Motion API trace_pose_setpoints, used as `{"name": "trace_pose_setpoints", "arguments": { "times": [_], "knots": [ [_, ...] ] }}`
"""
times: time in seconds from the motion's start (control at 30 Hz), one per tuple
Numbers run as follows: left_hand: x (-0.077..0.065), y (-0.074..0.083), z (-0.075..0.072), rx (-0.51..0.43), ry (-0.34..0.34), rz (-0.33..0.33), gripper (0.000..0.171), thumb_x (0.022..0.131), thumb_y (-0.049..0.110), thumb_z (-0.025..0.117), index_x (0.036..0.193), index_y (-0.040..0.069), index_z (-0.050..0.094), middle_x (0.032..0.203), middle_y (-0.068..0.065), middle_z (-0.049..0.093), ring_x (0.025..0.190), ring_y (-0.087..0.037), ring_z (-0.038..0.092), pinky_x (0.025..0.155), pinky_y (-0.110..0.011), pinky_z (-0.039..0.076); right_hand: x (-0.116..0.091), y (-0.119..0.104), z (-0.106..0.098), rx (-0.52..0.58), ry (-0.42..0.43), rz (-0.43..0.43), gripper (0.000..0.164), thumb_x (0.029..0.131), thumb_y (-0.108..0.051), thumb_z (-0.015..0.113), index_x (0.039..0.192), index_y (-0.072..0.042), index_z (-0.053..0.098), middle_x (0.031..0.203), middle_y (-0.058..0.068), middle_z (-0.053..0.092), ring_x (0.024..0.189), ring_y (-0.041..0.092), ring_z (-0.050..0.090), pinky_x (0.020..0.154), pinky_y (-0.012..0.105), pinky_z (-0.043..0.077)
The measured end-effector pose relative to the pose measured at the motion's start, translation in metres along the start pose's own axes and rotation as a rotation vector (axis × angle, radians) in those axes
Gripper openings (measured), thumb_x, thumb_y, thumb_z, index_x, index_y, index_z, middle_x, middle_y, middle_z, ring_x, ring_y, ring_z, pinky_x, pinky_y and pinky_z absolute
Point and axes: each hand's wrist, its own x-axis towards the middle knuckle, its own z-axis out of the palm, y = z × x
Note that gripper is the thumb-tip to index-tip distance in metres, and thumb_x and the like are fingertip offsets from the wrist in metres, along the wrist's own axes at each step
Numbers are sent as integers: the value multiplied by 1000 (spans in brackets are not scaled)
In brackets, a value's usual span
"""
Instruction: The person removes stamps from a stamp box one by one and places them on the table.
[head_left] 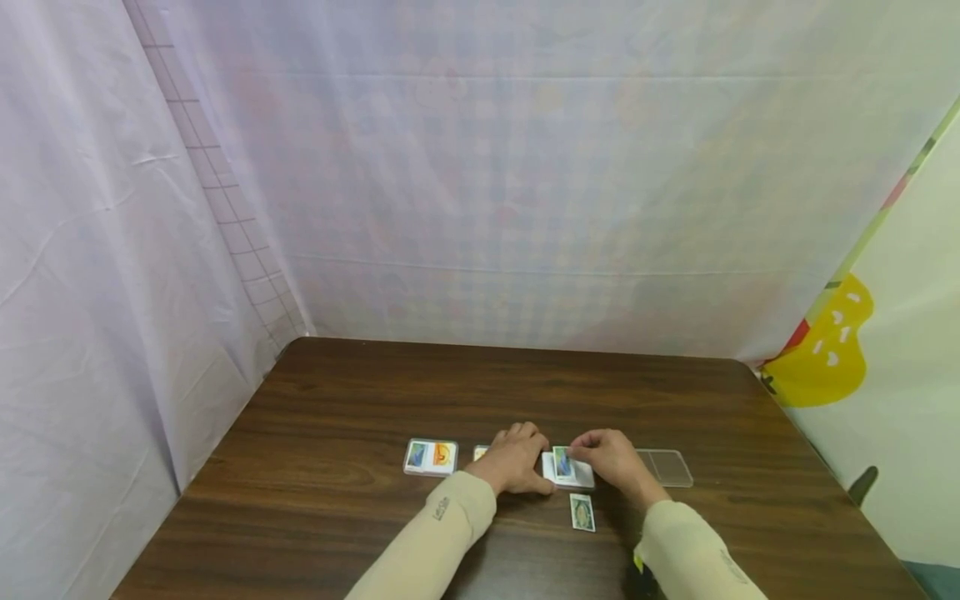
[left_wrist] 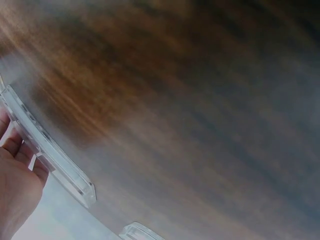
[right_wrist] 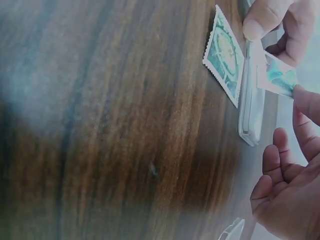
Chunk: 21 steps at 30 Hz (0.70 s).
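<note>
Cream sleeves (head_left: 423,546) lie nearest; left fingers (head_left: 529,432), parted, grip a case (head_left: 582,477); right fingers (head_left: 590,437) pinch a stamp (head_left: 562,464) over it.

Soft, diffuse light filled the head view, the curtain (head_left: 510,167) pale and bright at 12 o'clock, while the tabletop (head_left: 360,400) was darker, with a faint sheen near 6 o'clock. Both wrist views looked hazy and soft; the left was darkest at 1 o'clock, the right washed out toward 3 o'clock.

Dark wood-grain table (head_left: 360,392) with a row of clear cases (head_left: 673,468) and one green stamp (head_left: 582,512).
</note>
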Motion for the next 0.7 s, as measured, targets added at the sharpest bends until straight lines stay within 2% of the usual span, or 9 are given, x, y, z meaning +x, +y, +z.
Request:
{"name": "trace_pose_setpoints", "arguments": {
  "times": [0.57, 0.7],
  "knots": [
    [2, 1, -4, 9, -37, -2, 59, 75, 51, 80, 120, 17, 63, 118, 4, 52, 113, -15, 47, 98, -32, 40, -5, -6, -3, 96, -13, 36, 13, 85, -18, 74, 86, -4, 73, 88, 4, 68, 82, 18, 54, 73, 30, 39],
    [1, 0, -7, 1, -52, 6, 60, 76, 50, 80, 122, 16, 64, 119, 3, 52, 113, -15, 47, 98, -32, 40, -7, -7, -4, 99, -11, 23, 14, 84, -18, 75, 86, -4, 73, 88, 4, 68, 82, 17, 54, 73, 31, 39]
  ]
}}
